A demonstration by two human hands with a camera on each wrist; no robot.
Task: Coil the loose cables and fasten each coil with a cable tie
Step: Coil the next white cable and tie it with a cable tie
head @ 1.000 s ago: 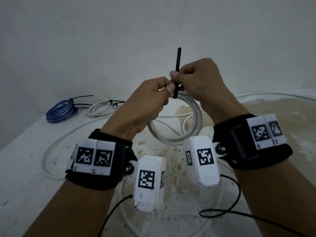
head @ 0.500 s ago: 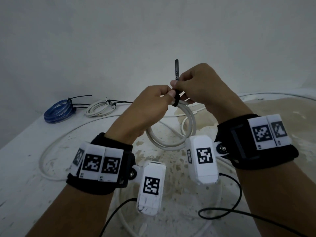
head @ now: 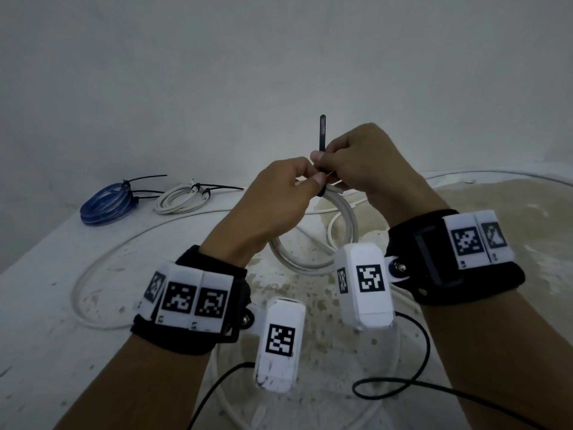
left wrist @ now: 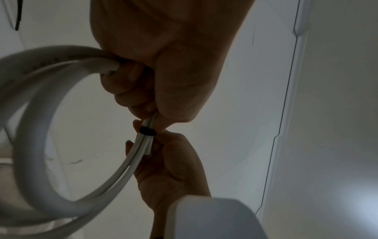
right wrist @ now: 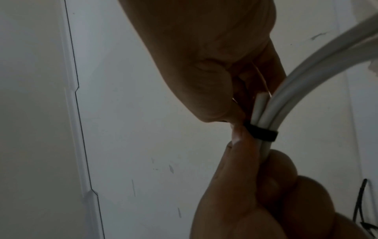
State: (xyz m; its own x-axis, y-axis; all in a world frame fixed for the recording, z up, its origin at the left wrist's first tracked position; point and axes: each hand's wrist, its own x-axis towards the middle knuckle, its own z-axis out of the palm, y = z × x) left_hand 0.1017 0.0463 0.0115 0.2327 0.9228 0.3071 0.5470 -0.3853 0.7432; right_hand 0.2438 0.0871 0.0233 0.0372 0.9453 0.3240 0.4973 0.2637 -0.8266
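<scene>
At the far left of the table [head: 46,274], a blue coil [head: 105,203] and a small white coil [head: 179,201] lie already tied. The left hand [head: 273,206] grips the white coil [head: 347,225] held up near the middle, fingers curled round its strands, while the right hand [head: 366,169] pinches the black cable tie [head: 322,135] wrapped around it. I judge this tie nearly cinched, but much of the white cable [head: 102,259] still lies loose on the table.
</scene>
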